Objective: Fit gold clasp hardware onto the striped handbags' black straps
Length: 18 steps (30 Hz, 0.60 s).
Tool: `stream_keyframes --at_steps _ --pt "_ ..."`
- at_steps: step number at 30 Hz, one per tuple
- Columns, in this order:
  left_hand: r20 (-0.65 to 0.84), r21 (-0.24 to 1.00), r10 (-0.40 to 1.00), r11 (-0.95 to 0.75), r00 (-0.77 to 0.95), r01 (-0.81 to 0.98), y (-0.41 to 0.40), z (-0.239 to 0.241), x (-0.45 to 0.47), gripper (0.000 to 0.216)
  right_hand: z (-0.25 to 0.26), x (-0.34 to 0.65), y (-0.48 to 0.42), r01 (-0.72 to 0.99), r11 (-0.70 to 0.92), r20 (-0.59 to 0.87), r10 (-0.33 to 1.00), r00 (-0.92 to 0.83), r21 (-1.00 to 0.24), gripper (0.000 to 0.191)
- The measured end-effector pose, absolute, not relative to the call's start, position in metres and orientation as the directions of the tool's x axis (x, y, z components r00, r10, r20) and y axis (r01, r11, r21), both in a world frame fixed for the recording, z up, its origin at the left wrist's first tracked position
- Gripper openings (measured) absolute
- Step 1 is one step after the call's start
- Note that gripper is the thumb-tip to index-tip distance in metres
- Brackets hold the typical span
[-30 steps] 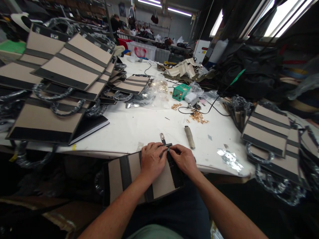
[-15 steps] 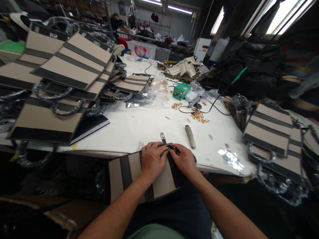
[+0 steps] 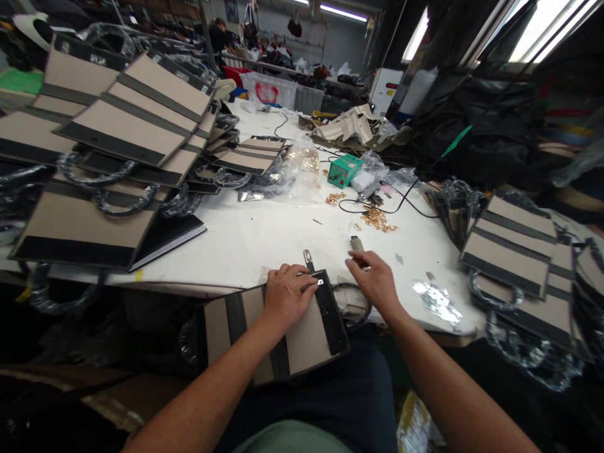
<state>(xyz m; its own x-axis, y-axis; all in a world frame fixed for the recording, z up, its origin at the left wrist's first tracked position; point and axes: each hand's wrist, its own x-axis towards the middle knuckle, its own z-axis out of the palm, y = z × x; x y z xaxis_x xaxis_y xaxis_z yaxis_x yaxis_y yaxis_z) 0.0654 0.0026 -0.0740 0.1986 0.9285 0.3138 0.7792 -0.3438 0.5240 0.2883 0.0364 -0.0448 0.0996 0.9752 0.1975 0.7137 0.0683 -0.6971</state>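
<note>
A beige bag panel with dark stripes (image 3: 302, 343) lies tilted across my lap and the table edge. My left hand (image 3: 289, 292) presses on its upper part, thumb and fingers pinched together around something thin and dark that I cannot make out. Beside those fingertips a small shiny metal fitting (image 3: 320, 282) sits on the dark border. A strap with a metal tip (image 3: 308, 257) sticks out past the panel. My right hand (image 3: 372, 277) is closed over a cloth-wrapped rod (image 3: 357, 243) on the table, covering most of it. The bag's dark handle (image 3: 361, 322) curves out below that hand.
Stacks of similar striped bags with plastic-wrapped handles stand at left (image 3: 89, 220) and right (image 3: 507, 236). Farther back on the white table (image 3: 264, 233) are a green box (image 3: 343, 171) with a cable, gold-coloured fittings (image 3: 377, 219) and plastic bags. Foil scraps (image 3: 436, 301) lie at right.
My right hand has left the bag's dark border and moved right onto the wrapped rod, uncovering the metal fitting. My left hand stays on the bag, almost unmoved.
</note>
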Motion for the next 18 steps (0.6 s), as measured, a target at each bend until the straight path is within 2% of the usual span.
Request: stream_keyframes --at_steps 2,4,6,9,11,13,14,15,16,18 --pt "0.288 0.54 0.934 -0.34 0.211 0.77 0.006 -0.073 0.064 0.008 -0.05 0.303 0.055 0.796 -0.025 0.227 0.953 0.202 -0.605 0.044" --pt "0.263 0.555 0.94 -0.332 0.217 0.763 0.01 -0.072 0.063 0.008 -0.058 0.312 0.074 0.851 -0.113 0.154 0.963 0.22 -0.513 0.057" --pt "0.242 0.564 0.943 -0.327 0.227 0.758 0.012 -0.071 0.062 0.009 -0.065 0.317 0.089 0.861 -0.164 0.07 0.972 0.224 -0.482 0.062" --pt "0.21 0.574 0.95 -0.311 0.231 0.757 0.012 -0.068 0.062 0.009 -0.064 0.319 0.1 0.807 -0.192 0.03 0.968 0.251 -0.558 0.053" --pt "0.189 0.58 0.955 -0.295 0.227 0.759 0.012 -0.067 0.062 0.008 -0.055 0.316 0.099 0.72 -0.173 0.023 0.967 0.253 -0.672 0.046" --pt "0.182 0.582 0.958 -0.288 0.223 0.761 0.011 -0.067 0.062 0.008 -0.043 0.308 0.091 0.461 -0.086 0.032 0.97 0.243 -0.883 0.041" --pt "0.183 0.581 0.957 -0.288 0.223 0.761 0.011 -0.067 0.062 0.008 -0.037 0.301 0.085 0.242 -0.016 0.043 0.971 0.237 -0.97 0.039" --pt "0.187 0.58 0.957 -0.29 0.222 0.761 0.011 -0.067 0.062 0.008 -0.031 0.293 0.078 -0.005 0.053 0.051 0.972 0.231 -0.999 0.036" --pt "0.19 0.579 0.957 -0.291 0.22 0.762 0.011 -0.067 0.062 0.009 -0.027 0.283 0.071 -0.222 0.104 0.053 0.973 0.227 -0.97 0.028" --pt "0.194 0.578 0.956 -0.292 0.22 0.762 0.011 -0.067 0.063 0.01 -0.021 0.262 0.059 -0.474 0.125 0.026 0.977 0.21 -0.872 0.013"
